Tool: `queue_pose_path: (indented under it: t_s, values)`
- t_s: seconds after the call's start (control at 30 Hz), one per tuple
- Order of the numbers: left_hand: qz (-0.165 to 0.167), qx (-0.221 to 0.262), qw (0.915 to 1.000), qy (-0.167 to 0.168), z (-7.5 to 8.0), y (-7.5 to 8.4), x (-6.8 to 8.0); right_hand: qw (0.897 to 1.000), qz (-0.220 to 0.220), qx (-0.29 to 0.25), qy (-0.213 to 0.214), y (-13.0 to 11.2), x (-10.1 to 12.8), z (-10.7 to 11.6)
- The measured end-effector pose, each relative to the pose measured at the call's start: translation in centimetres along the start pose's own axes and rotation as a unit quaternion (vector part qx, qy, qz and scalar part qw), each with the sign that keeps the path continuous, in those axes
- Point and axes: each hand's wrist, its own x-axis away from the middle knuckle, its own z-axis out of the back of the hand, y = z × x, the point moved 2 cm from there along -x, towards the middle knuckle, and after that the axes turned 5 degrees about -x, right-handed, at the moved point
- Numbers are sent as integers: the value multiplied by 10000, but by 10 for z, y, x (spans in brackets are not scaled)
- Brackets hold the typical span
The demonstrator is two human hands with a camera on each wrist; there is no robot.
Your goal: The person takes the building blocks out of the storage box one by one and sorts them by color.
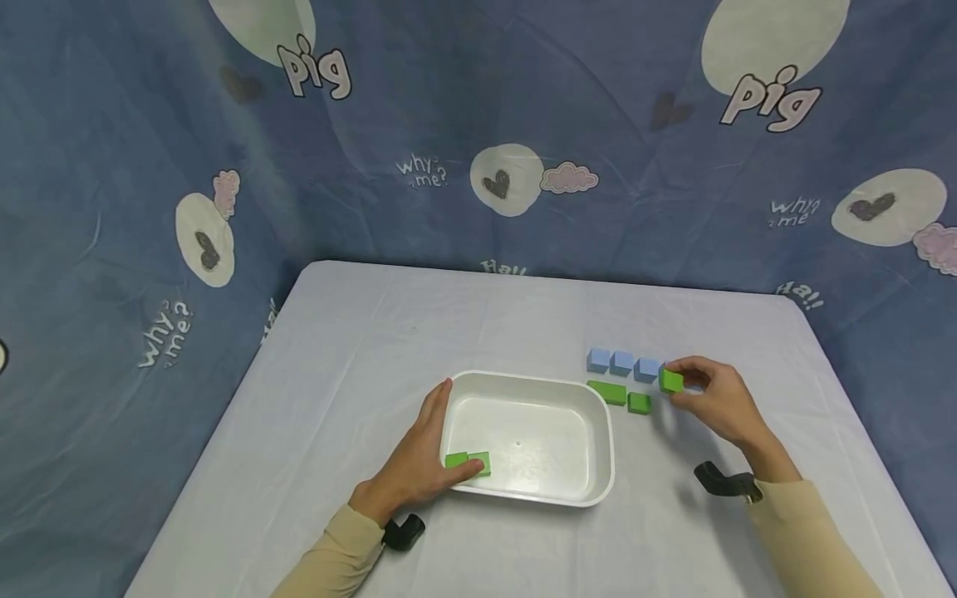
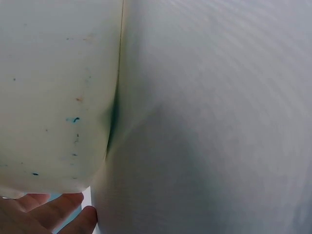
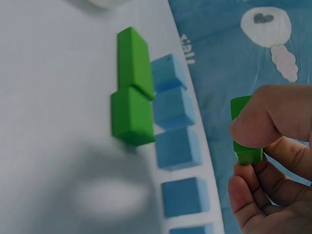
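A white plastic tray (image 1: 553, 440) stands on the table, and my left hand (image 1: 414, 461) holds its left end, thumb over the near-left corner and fingers along the outer side. Two green blocks (image 1: 457, 459) lie inside by that thumb, partly covered. To the right of the tray my right hand (image 1: 721, 405) pinches a green block (image 1: 670, 381) between thumb and fingers, above the table. Below it are a longer green block (image 1: 609, 393) and a short green block (image 1: 639, 404), end to end in the right wrist view (image 3: 131, 117).
Behind the green blocks runs a row of several blue cubes (image 1: 621, 363), more of which show in the right wrist view. A white cloth covers the table (image 1: 419, 332). Blue printed fabric (image 1: 583, 241) hangs along the table's back and sides.
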Motion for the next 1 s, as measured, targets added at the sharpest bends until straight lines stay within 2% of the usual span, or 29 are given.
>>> queue_pose_path:
  t_s: [0.23,0.47,1.0]
  values:
    - [-42,6,10000,76,-1,-2,0,9998,-140,-36,-133,16,2,-3]
    - [-4,-11,10000,-16,-2,-3,0,9993,-273,83,-223,27,6,-12]
    - [-118,108,9999,55,-2,-4,0,9985,-402,360,-61,38,7,-34]
